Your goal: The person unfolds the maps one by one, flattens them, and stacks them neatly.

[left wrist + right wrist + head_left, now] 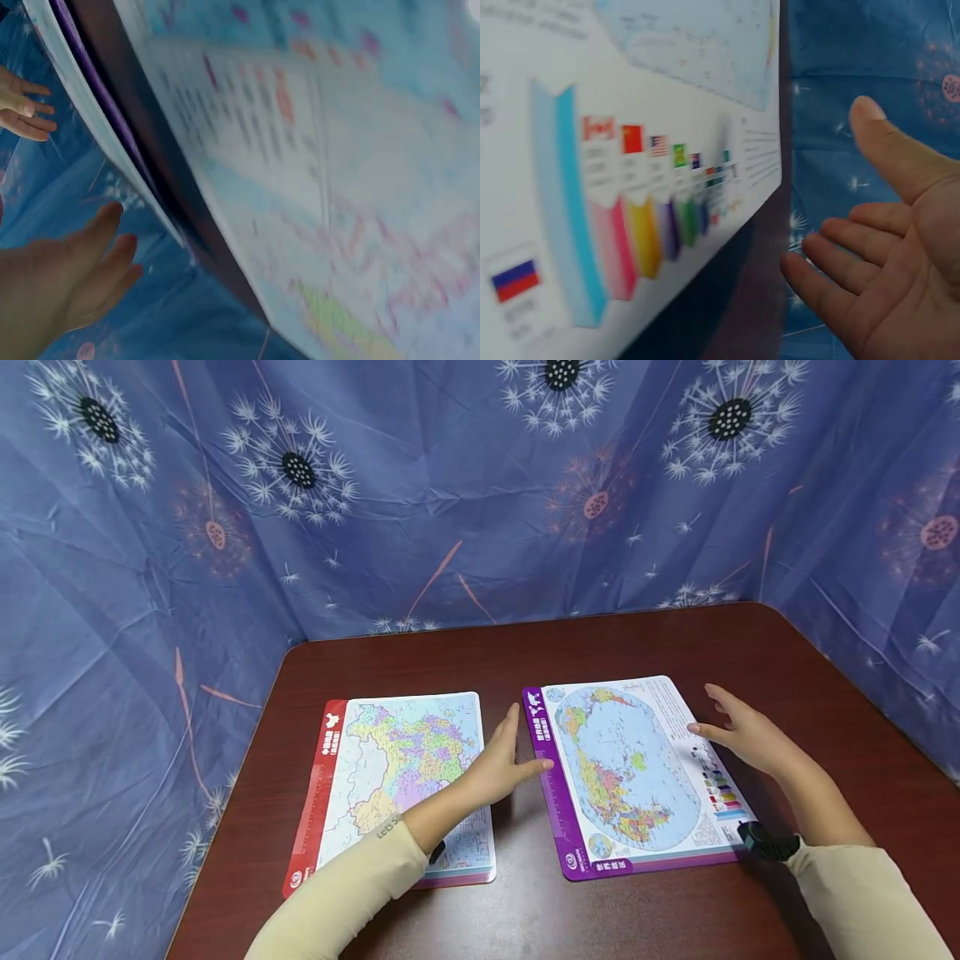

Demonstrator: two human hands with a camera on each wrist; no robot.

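Two printed map sheets lie side by side on the dark wooden table. On the right is a world map [630, 760] with a purple left margin; in the right wrist view the same world map [682, 45] shows small flags and a coloured bar chart. A China map [420, 752] with a red margin lies to its left. My left hand [498, 768] hovers between the maps with its fingers extended, the thumb near the purple margin. Past the world map's right edge, my right hand [753, 739] is held with fingers spread and nothing in it.
The table [495, 652] has rounded back corners. A blue curtain [420, 510] with dandelion prints hangs behind it and along both sides. A dark band [767, 842] sits on my right wrist.
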